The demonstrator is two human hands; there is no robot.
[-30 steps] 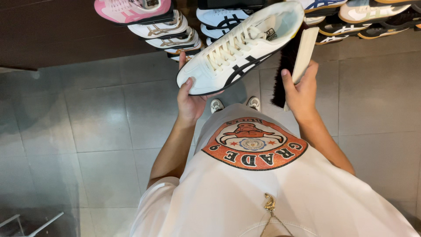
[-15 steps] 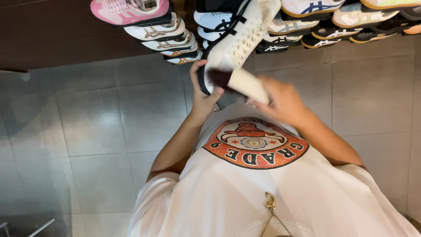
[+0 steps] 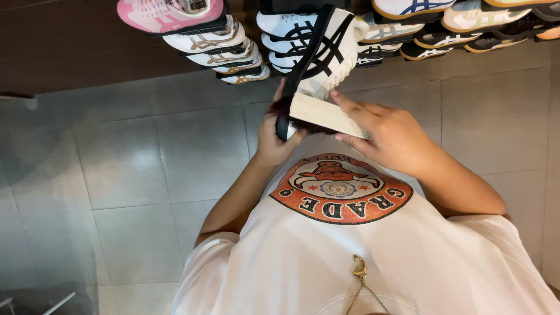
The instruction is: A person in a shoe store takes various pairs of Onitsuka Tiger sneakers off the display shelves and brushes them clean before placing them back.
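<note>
Sneaker (image 3: 326, 49) front and centre, a white one with black stripes, held up above the person's chest with its black sole edge turned toward the left and its heel end down by the palm. Left hand (image 3: 273, 137) is wrapped round that lower end, fingers closed on it, thumb side hidden behind the shoe. Right hand (image 3: 388, 137) is clamped on a brush (image 3: 324, 114) with a pale wooden back, fingers curled over the top of the block, and the dark bristles are pressed flat against the side of the sneaker near the sole. Brush and shoe are touching, both hands tight together just in front of the white T-shirt (image 3: 350, 256) with its round orange print. Along the top edge runs a row of other sneakers (image 3: 408, 26), white with dark stripes, and a pink sneaker (image 3: 169, 13) sits at the left end of the display. Grey tiled floor (image 3: 116, 169) lies below.
</note>
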